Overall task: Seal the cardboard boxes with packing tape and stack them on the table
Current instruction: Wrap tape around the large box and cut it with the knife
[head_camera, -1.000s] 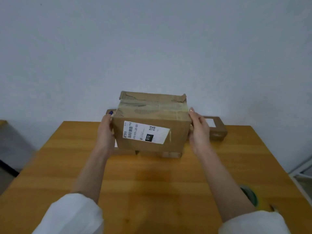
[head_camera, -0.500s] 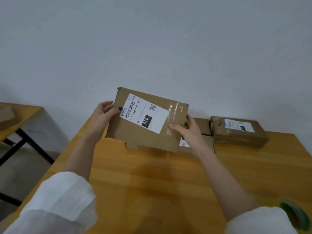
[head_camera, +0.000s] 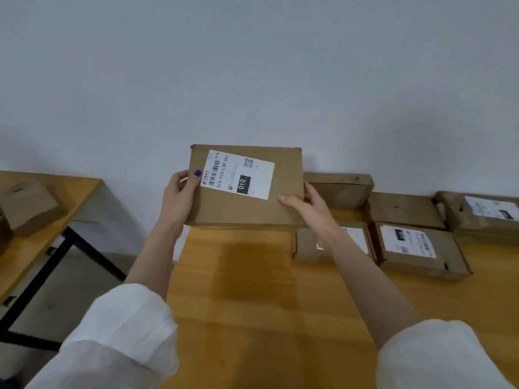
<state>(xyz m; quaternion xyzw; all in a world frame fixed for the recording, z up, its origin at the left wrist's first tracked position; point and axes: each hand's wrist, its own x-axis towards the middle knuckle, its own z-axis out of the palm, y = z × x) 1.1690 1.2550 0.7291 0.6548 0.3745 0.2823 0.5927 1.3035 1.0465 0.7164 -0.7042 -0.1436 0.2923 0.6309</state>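
I hold a brown cardboard box (head_camera: 238, 203) with a white shipping label above the far left corner of the wooden table (head_camera: 266, 299). Its labelled face is turned toward me. My left hand (head_camera: 179, 195) grips its left edge, thumb on the front beside the label. My right hand (head_camera: 311, 206) grips its right edge, thumb laid on the front face. To the right, several more cardboard boxes lie flat on the table, among them one (head_camera: 337, 186) against the wall and a labelled one (head_camera: 418, 248) nearer me. No tape roll is in view.
A second wooden table (head_camera: 42, 209) with black legs stands to the left across a gap of floor, with a small box (head_camera: 28, 203) on it. A pale wall runs close behind both tables. Bare tabletop lies under my forearms.
My view has swung left and the tape roll has left the frame. The box has been turned level with its label facing me and shifted toward the table's left corner.
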